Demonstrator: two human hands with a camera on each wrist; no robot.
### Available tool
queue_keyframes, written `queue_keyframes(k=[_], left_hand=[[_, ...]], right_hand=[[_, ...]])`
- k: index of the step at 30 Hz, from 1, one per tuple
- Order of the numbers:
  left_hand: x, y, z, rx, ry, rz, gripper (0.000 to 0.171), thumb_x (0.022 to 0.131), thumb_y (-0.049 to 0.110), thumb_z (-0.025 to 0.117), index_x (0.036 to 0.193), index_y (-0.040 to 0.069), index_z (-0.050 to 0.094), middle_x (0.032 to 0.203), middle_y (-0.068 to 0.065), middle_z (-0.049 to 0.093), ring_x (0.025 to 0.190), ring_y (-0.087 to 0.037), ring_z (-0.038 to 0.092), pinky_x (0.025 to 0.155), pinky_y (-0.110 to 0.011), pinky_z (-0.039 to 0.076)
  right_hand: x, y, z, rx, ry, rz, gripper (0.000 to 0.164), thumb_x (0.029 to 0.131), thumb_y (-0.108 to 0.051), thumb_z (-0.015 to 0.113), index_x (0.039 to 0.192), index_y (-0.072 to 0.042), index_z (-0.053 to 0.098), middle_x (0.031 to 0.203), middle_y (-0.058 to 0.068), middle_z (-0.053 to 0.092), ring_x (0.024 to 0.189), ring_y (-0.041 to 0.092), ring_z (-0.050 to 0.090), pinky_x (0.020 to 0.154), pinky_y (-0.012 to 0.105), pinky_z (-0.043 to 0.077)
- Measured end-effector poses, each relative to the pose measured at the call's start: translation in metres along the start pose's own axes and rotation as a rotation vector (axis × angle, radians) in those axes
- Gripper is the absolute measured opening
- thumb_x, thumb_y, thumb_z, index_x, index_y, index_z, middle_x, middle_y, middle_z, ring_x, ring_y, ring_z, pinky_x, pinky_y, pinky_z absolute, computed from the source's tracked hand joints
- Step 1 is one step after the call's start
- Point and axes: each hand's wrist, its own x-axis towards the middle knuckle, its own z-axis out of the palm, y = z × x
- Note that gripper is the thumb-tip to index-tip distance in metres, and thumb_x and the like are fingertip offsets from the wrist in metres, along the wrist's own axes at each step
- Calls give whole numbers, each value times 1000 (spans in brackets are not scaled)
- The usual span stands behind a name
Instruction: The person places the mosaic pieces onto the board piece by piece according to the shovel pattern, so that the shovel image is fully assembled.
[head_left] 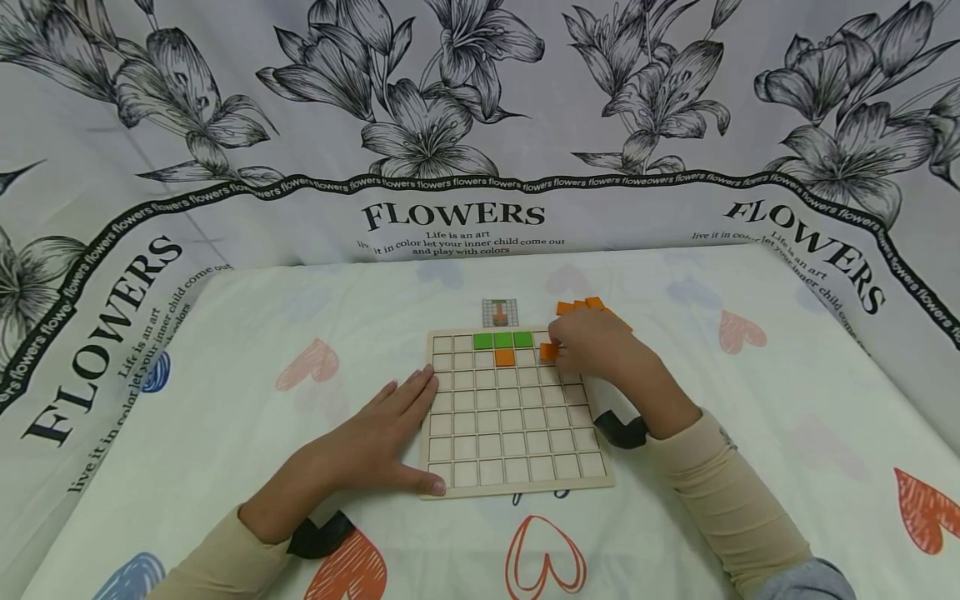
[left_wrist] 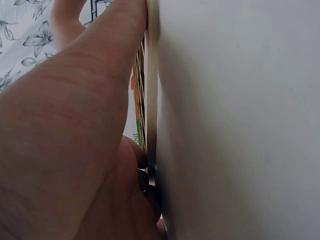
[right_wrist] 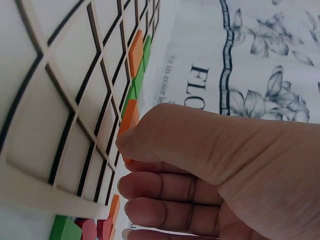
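Note:
A wooden grid board point(head_left: 517, 490) lies flat in front of me. Three green tiles point(head_left: 503, 340) sit side by side in its far row, with one orange tile point(head_left: 505, 357) just below the middle one. My right hand point(head_left: 592, 342) is over the board's far right corner and pinches another orange tile point(right_wrist: 129, 117) between thumb and index finger; the other fingers curl beneath. Along the left edge of the board rests my left hand point(head_left: 367, 442), its fingers extended against the side and the thumb at the near left corner.
Just beyond the board lies a small pattern card point(head_left: 499, 312). Several loose orange tiles point(head_left: 581, 305) are partly hidden behind my right hand. The right wrist view also shows a green piece point(right_wrist: 65, 229) and red pieces point(right_wrist: 89, 229) past the board's corner. A heart-patterned cloth point(head_left: 360, 317) covers the surface.

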Motion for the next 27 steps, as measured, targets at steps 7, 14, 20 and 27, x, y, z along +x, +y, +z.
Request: queue_keyframes(k=[7, 14, 20, 27], left_hand=[[1, -1, 0, -1, -7, -3, 131, 73, 85, 60, 160, 1, 11, 167, -12, 3, 153, -24, 3, 121, -49, 9], [2, -1, 1, -2, -9, -6, 131, 72, 86, 60, 160, 1, 11, 167, -12, 4, 153, -24, 3, 121, -49, 9], [1, 0, 0, -7, -10, -4, 130, 73, 84, 62, 160, 0, 12, 167, -13, 4, 153, -23, 4, 121, -50, 10], [1, 1, -1, -6, -7, 0, 129, 74, 82, 63, 160, 0, 12, 167, -13, 4, 153, -23, 4, 121, -50, 10]], right_hand=[[-1, -15, 3, -50, 9, -42, 20, 88, -15, 76, 74, -14, 61, 69, -2, 53, 63, 14, 45, 53, 27, 37], [-2, -34, 5, -75, -3, -61, 18, 90, -23, 77, 81, -14, 66, 73, -1, 55, 67, 16, 49, 56, 26, 41], [0, -44, 11, -77, 10, -105, 7, 88, -11, 73, 84, -11, 68, 71, -1, 55, 68, 17, 50, 59, 27, 42], [2, -49, 15, -115, 89, -167, 7, 89, -13, 73, 83, -13, 68, 69, -4, 54, 67, 16, 50, 57, 26, 42]])
